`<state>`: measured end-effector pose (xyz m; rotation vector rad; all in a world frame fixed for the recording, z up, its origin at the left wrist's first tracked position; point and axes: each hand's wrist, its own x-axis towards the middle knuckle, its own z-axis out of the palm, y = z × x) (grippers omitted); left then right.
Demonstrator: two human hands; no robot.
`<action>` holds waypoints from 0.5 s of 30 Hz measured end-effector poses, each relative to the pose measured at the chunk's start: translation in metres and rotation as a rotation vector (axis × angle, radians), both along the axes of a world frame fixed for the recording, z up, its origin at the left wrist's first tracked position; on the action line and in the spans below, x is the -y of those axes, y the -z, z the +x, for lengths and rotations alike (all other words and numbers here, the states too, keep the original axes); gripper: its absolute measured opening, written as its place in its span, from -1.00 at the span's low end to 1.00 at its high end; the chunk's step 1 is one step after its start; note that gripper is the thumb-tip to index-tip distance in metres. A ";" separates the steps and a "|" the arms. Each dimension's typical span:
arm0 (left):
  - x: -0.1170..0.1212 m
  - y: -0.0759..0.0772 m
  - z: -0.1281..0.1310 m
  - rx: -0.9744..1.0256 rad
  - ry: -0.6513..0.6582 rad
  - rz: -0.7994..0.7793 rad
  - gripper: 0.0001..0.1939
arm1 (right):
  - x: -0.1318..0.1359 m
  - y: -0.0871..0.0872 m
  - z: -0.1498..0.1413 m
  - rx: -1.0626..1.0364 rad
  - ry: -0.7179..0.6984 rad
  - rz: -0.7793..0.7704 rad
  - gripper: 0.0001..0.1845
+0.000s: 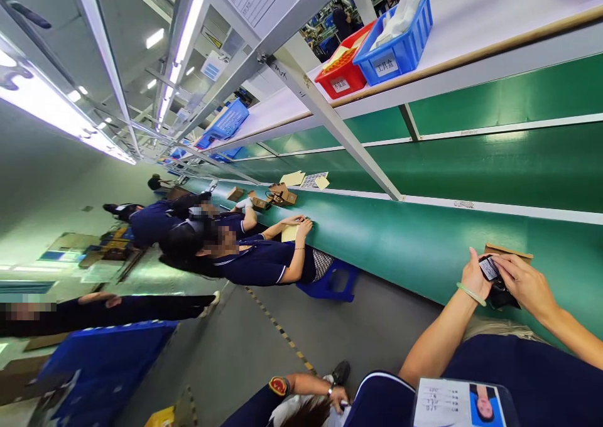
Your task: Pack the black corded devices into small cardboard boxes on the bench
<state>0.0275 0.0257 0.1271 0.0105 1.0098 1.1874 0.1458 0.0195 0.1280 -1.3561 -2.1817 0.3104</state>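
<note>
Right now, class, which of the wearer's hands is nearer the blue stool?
Left. The left hand is on the same side of the black device as the blue stool; the right hand is on the other side, farther away.

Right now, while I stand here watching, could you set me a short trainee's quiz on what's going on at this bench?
1. True or false: the pale bracelet is on the same side as the left hand.

2. Which is closest to the black item between that hand and the right hand?
a) the blue stool
b) the brown cardboard
c) the overhead lights

3. Fill in the colour: on the raised shelf, the red bin stands right beside a ____ bin.

Key: 1 true; 2 b; 3 blue.
</note>
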 end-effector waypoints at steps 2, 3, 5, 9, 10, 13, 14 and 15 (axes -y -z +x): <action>0.000 0.000 0.001 -0.014 0.001 0.041 -0.34 | 0.002 0.001 -0.001 0.001 0.010 0.009 -0.64; 0.000 0.001 0.001 -0.032 0.003 0.061 -0.33 | 0.002 0.001 -0.001 -0.001 0.013 0.008 -0.64; -0.001 0.002 0.002 -0.075 0.007 0.092 -0.30 | 0.003 0.002 -0.001 -0.009 0.024 0.002 -0.64; -0.002 0.002 0.004 -0.138 0.006 0.120 -0.29 | 0.004 0.001 -0.002 -0.041 0.057 -0.015 -0.64; -0.002 0.002 0.005 -0.150 0.007 0.120 -0.28 | 0.005 0.001 -0.003 -0.050 0.064 -0.021 -0.64; -0.001 0.002 0.006 -0.187 0.008 0.121 -0.28 | 0.005 0.001 -0.006 -0.071 0.083 -0.026 -0.65; -0.001 0.001 0.006 -0.203 0.006 0.124 -0.28 | 0.005 0.001 -0.007 -0.078 0.089 -0.025 -0.65; -0.001 0.001 0.006 -0.222 0.004 0.127 -0.29 | 0.006 0.002 -0.009 -0.086 0.094 -0.024 -0.65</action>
